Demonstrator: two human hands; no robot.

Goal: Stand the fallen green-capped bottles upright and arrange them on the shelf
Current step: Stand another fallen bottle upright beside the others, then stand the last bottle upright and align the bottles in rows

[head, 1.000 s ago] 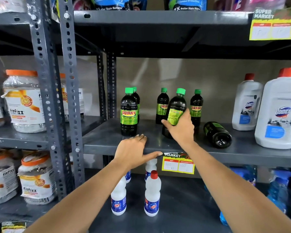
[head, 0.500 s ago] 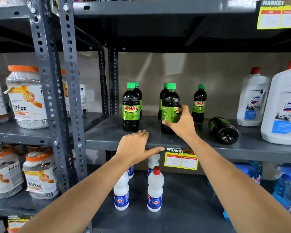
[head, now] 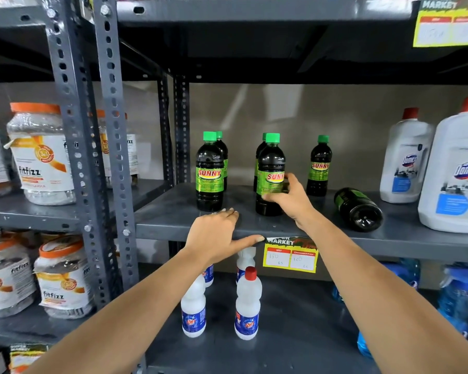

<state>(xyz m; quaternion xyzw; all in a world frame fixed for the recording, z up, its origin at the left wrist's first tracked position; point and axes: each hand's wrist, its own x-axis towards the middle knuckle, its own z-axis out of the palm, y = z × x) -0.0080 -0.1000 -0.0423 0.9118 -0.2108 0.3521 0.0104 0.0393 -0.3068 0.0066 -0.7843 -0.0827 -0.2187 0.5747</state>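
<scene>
Several dark green-capped "Sunny" bottles stand on the grey middle shelf (head: 173,222). My right hand (head: 289,201) is wrapped around the lower body of the front middle bottle (head: 270,168), which stands upright on the shelf. Another upright bottle (head: 210,171) stands to its left, with one behind each, and a further one (head: 319,166) at the back right. One bottle (head: 358,209) lies on its side to the right, base toward me. My left hand (head: 219,236) rests flat on the shelf's front edge, holding nothing.
Large white Domex jugs (head: 454,171) with red caps stand at the shelf's right end. Small white red-capped bottles (head: 247,303) stand on the shelf below, blue bottles at its right. Orange-lidded Fitfizz jars (head: 42,155) fill the left rack beyond the perforated uprights (head: 114,130).
The bottle in my right hand went from tilted and lifted to standing upright on the shelf in front of another. My left hand stayed on the shelf edge.
</scene>
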